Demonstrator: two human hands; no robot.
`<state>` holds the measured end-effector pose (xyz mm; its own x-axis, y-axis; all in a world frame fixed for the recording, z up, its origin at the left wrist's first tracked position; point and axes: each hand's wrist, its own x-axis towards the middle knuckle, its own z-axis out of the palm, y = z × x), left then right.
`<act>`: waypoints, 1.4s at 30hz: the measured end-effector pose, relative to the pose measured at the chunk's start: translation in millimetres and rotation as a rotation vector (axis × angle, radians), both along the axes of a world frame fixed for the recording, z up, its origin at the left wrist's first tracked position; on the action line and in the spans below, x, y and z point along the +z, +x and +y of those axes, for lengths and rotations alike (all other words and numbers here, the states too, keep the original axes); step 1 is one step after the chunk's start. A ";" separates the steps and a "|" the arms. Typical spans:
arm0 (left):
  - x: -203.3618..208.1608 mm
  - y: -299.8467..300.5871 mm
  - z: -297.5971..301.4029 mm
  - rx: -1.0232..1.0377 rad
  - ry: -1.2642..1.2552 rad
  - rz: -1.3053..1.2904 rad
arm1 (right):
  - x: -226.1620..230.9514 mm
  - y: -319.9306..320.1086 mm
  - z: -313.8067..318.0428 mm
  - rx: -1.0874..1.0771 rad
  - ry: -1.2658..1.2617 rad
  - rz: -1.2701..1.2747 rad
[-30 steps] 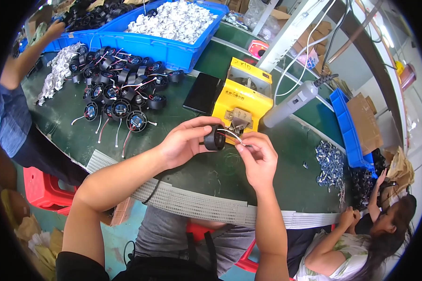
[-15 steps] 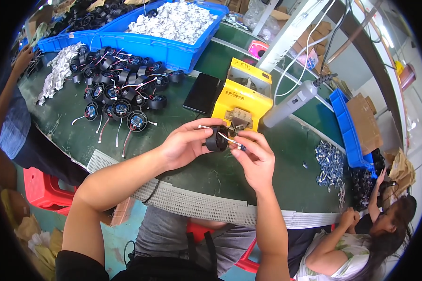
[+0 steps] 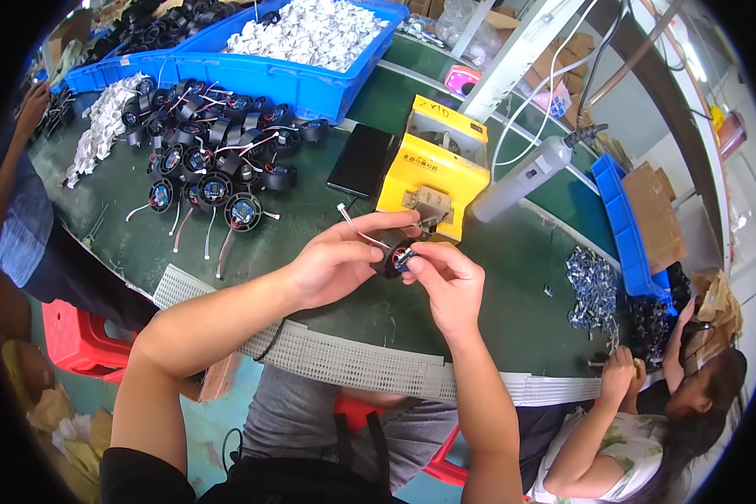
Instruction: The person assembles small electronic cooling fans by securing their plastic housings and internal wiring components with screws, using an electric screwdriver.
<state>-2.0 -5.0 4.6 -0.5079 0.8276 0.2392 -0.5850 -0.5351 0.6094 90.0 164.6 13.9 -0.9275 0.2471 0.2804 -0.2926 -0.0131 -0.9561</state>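
Observation:
My left hand grips a round black plastic housing between thumb and fingers, over the bench. From its left side a white cable with a small plug sticks out past my fingers. My right hand pinches a small blue circuit board at the housing's open face; whether it is seated inside cannot be made out. Just beyond my hands stands a yellow machine with a metal fixture on its front. Similar black housings with blue boards and wires lie heaped at the left.
A blue bin of white parts stands at the back. A black flat box and a grey cylindrical tool flank the yellow machine. Loose blue boards are piled right, near a co-worker. Perforated grey strips line the front edge.
The circuit board has moved from beside the housing to its open face. The housing has turned, and its plug now points up and left. The co-worker's hands at the right have shifted.

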 end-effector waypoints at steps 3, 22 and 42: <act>0.8 2.7 2.2 -0.016 0.000 -0.023 | -2.2 -0.5 -0.4 -0.035 0.115 0.025; -8.6 -1.2 10.0 0.036 -0.439 0.280 | -14.9 -8.5 1.2 -0.454 0.519 0.178; -24.5 -8.8 17.1 -0.024 -0.579 0.238 | 63.4 -80.0 -9.5 -0.470 0.066 0.460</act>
<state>-10.9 12.1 -19.9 -0.4758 0.8670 -0.1477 -0.4056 -0.0673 0.9116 10.0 155.0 77.4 -0.5070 0.5648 0.6511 -0.6321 0.2698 -0.7264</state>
